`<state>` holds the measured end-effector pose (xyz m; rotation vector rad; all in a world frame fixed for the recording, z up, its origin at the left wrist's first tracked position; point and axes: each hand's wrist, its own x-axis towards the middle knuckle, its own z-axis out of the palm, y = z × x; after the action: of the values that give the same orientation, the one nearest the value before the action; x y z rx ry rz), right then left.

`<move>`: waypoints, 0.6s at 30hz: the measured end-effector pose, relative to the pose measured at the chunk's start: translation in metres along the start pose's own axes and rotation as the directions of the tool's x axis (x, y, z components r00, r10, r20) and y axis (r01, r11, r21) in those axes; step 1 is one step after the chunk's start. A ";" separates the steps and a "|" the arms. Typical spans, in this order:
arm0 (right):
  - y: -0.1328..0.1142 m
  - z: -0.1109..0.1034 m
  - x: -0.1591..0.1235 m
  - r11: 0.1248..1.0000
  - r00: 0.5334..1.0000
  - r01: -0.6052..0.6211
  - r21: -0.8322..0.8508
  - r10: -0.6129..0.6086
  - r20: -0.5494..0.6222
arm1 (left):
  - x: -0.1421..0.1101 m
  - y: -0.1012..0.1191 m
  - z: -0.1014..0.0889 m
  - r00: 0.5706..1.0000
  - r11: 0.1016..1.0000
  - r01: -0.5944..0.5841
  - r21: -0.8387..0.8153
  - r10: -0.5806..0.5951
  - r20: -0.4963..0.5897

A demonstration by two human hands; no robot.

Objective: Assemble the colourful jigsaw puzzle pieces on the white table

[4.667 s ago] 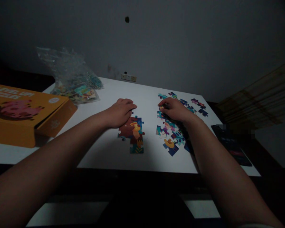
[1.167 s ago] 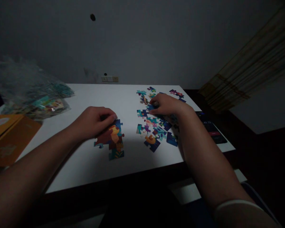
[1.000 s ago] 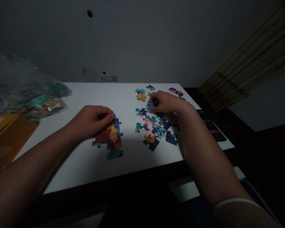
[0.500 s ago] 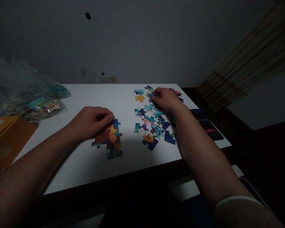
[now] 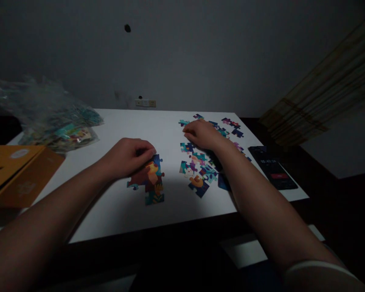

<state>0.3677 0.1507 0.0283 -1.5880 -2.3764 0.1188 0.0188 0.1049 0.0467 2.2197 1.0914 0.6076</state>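
Observation:
My left hand [image 5: 130, 156] rests on the table with curled fingers, thumb and forefinger pressed together at the upper edge of a joined puzzle section [image 5: 152, 177]. That section shows brown, orange and dark blue printing, and the hand covers its upper left part. Farther off, my right hand [image 5: 202, 134] lies over the scattered puzzle pieces [image 5: 197, 159], its fingertips pinched together low near the table. Whatever sits in that pinch is hidden. Close to its fingers are a teal piece [image 5: 184, 122] and a blue piece [image 5: 186, 147].
On the left, an orange box [image 5: 45, 174] stands before clear plastic bags [image 5: 67, 129] of more pieces. A phone [image 5: 273, 168] with a lit screen lies at the white table's [image 5: 109, 219] right edge. Behind are a wall with sockets [image 5: 145, 103] and a curtain [image 5: 307, 97].
My right hand has shifted left across the pieces and now covers the spot where a yellow piece lay. The view has turned slightly left. My left hand stays at the joined section.

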 end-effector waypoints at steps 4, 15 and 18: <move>-0.001 -0.004 -0.006 0.997 1.000 -0.024 0.070 0.024 0.000 | 0.000 0.000 0.001 1.000 1.000 -0.008 -0.002 0.008 0.004; -0.014 0.003 0.002 0.952 0.962 -0.134 0.276 0.192 -0.196 | 0.000 -0.001 0.002 1.000 1.000 -0.029 -0.009 0.029 0.006; -0.024 -0.001 0.003 0.969 0.977 -0.052 0.243 0.100 -0.188 | 0.000 -0.002 0.002 0.999 0.999 -0.033 0.003 0.033 0.013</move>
<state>0.3449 0.1439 0.0350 -1.5030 -2.0653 0.2379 0.0190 0.1052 0.0445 2.2456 1.0516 0.6049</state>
